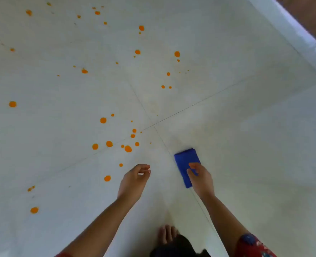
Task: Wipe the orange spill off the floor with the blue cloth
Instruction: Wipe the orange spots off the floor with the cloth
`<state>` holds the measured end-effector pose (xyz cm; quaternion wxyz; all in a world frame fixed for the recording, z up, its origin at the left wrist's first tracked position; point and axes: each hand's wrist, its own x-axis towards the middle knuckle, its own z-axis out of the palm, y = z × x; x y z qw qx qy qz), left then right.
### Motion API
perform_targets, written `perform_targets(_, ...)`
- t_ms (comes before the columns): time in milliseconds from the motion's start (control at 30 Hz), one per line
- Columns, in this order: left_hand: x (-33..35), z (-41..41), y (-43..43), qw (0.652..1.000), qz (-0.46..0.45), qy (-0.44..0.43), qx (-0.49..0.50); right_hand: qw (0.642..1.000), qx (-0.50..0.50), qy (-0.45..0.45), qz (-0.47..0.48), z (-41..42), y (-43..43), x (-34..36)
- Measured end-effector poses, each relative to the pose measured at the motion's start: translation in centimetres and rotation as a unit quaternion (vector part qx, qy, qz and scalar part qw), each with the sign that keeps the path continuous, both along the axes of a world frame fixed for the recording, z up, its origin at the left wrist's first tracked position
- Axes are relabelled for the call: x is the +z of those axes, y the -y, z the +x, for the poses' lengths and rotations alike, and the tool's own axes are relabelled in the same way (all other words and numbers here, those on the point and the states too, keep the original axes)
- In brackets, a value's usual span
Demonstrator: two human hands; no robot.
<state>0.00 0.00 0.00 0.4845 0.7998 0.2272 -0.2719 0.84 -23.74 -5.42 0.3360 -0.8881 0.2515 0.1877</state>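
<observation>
Orange spill (128, 148) lies as several round drops scattered over the pale tiled floor (246, 136), mostly left of and beyond my hands. A folded blue cloth (186, 160) is to the right of the nearest drops, and my right hand (199, 178) grips its near end with fingers and thumb. My left hand (134, 179) hovers beside it to the left, fingers loosely curled and holding nothing. One orange drop (107, 178) sits just left of that hand.
A white skirting edge (292, 34) runs diagonally across the top right, with a brown surface (313, 13) beyond it. My bare foot (167, 234) and dark clothing are at the bottom centre. Tile joints cross near the middle.
</observation>
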Motion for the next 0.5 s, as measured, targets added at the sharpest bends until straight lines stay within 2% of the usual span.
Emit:
perform_targets(133, -5.7, 1.8, 0.6, 0.999, -0.031, 0.011, -0.005, 0.976, 0.105, 0.044, -0.185, 0.7, 0.0, -5.6)
perform_targets(233, -7.4, 2.6, 1.4, 0.998, -0.059, 0.029, 0.012, 0.965, 0.125, 0.047, -0.226, 0.6, 0.5, -8.1)
perform_targets(333, -7.8, 2.8, 2.0, 0.995, -0.082, 0.046, 0.031, 0.967, 0.131, 0.029, -0.217, 0.9, 0.7, -9.8)
perform_targets(433, -7.3, 2.5, 1.8, 0.994, -0.095, 0.052, 0.023, 0.959, 0.164, 0.062, -0.223, 1.2, 0.1, -10.1)
perform_targets(500, -6.6, 2.9, 1.1, 0.995, -0.089, 0.051, -0.009, 0.968, 0.159, 0.098, -0.166, 2.1, -0.7, -9.8)
